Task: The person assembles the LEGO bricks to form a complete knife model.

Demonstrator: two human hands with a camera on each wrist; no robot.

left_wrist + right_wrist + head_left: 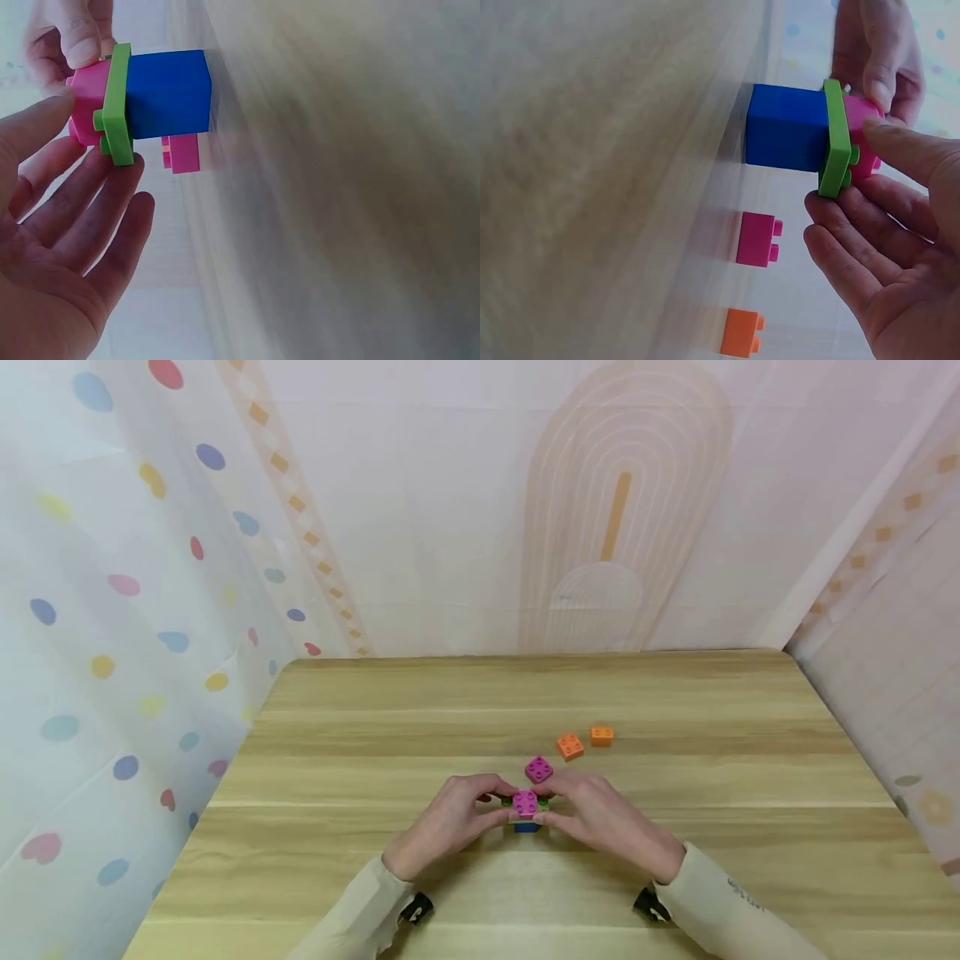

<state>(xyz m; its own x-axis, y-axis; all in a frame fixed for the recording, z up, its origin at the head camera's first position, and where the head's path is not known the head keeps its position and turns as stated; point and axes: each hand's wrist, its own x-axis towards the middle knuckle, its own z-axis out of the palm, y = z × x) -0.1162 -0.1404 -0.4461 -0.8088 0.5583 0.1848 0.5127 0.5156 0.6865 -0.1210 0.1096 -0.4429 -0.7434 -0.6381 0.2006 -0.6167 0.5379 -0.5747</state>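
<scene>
A small stack stands on the wooden table: a blue block at the bottom, a flat green plate across it, and a pink toy brick on top. My left hand pinches the pink brick from the left between thumb and fingers. From the right, my right hand grips the same brick, thumb at its near side. Green studs show at both sides of the pink brick, on the wider plate. In both wrist views the remaining fingers spread beside the plate's edge.
Just behind the stack lies a magenta brick. Farther back and to the right are one orange brick and a second orange brick. Patterned curtains hang behind the table and along its sides.
</scene>
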